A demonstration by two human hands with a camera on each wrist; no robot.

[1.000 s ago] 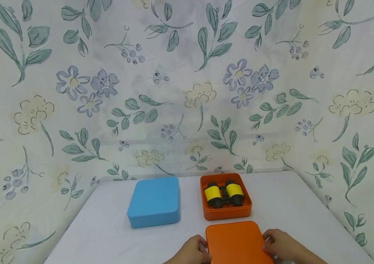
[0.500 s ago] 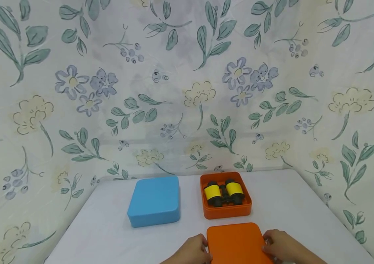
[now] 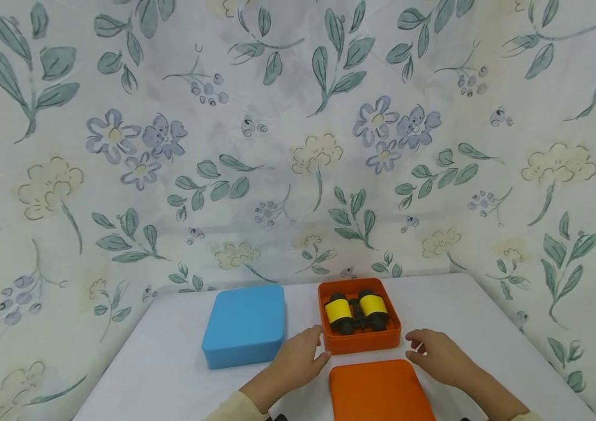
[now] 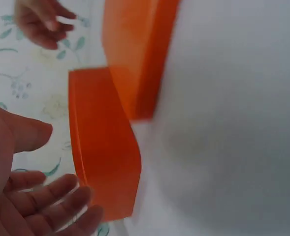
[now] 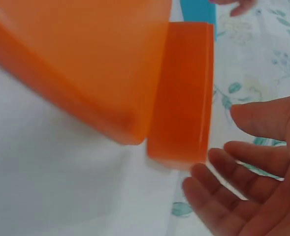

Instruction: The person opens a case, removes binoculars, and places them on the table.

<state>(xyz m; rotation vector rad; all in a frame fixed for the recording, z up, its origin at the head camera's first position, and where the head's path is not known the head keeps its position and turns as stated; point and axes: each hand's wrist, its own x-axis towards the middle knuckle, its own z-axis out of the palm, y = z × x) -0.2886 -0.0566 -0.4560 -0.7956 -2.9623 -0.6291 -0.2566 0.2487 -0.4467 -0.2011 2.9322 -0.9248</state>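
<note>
An open orange box (image 3: pixel 363 344) holds black binoculars with yellow bands (image 3: pixel 338 310), lying flat inside. In front of it, face down on the table, lies a matching square orange lid (image 3: pixel 382 393). My left hand (image 3: pixel 300 361) is at the box's left front corner with fingers extended; in the left wrist view the fingertips come close to the box wall (image 4: pixel 108 152), contact unclear. On the opposite side my right hand (image 3: pixel 438 355) stands a little off the box, thumb apart from the loosely bent fingers. Neither hand holds anything. In the right wrist view, fingertips sit beside the box corner (image 5: pixel 181 98).
To the left of the orange box stands a closed light-blue box (image 3: pixel 245 321), just beyond my left hand. All stand on a white table (image 3: pixel 171 362) whose back edge meets a floral-patterned cloth (image 3: pixel 266 193).
Both hands have left the sides of the orange lid and moved forward to either side of the orange box. The lid stays on the table; the binoculars have not moved.
</note>
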